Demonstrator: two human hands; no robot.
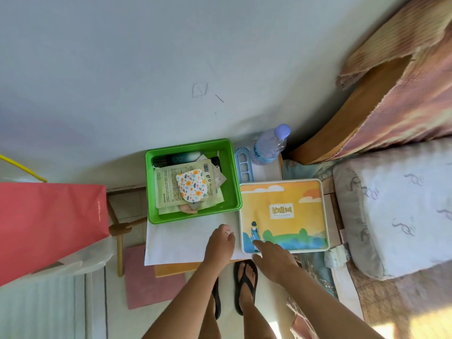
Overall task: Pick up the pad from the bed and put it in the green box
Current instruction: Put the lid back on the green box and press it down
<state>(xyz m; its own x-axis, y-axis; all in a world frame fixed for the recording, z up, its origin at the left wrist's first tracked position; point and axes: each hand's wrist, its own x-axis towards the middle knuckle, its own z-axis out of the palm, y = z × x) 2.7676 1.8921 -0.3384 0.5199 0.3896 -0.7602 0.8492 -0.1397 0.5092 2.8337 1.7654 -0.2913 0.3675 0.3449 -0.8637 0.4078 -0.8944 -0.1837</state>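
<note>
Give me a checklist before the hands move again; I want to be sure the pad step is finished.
1. Pad in the green box: ok, it lies on top of the packets.
2. Pad within the rim: ok, nothing overhangs.
3. Left hand empty: cannot tell, its fingers curl downward.
4. Right hand empty: ok, one fingertip rests on the yellow case.
5. Bottle away from both hands: ok, it stands behind the case.
6. No other pad left on the bed: cannot tell, the bed is only partly in view.
</note>
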